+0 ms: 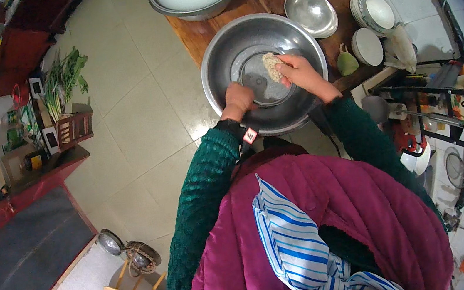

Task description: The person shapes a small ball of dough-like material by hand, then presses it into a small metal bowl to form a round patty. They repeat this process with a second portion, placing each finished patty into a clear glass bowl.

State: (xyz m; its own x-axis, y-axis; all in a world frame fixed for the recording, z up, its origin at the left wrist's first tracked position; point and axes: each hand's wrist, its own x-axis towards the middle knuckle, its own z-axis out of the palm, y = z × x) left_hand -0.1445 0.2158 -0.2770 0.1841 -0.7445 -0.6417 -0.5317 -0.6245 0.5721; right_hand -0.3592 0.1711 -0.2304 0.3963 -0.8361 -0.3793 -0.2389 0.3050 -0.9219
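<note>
A large stainless steel basin [214,80] rests at the near edge of a wooden table, with a little water in its bottom. My right hand [300,74] grips a beige, rough-textured scrubber [272,67] over the middle of the basin. At the basin's left inner wall is my left hand [239,98], its fingers curled downward; whether they hold anything is hidden. Behind and to the right, a smaller shiny metal bowl [311,13] stands close to the basin's rim.
A grey tub [199,14] with white contents stands at the table's back left. To the right are stacked bowls [379,13], a white bowl [367,46], a green pear-shaped fruit or vegetable [347,62] and a black rack [425,113] of utensils.
</note>
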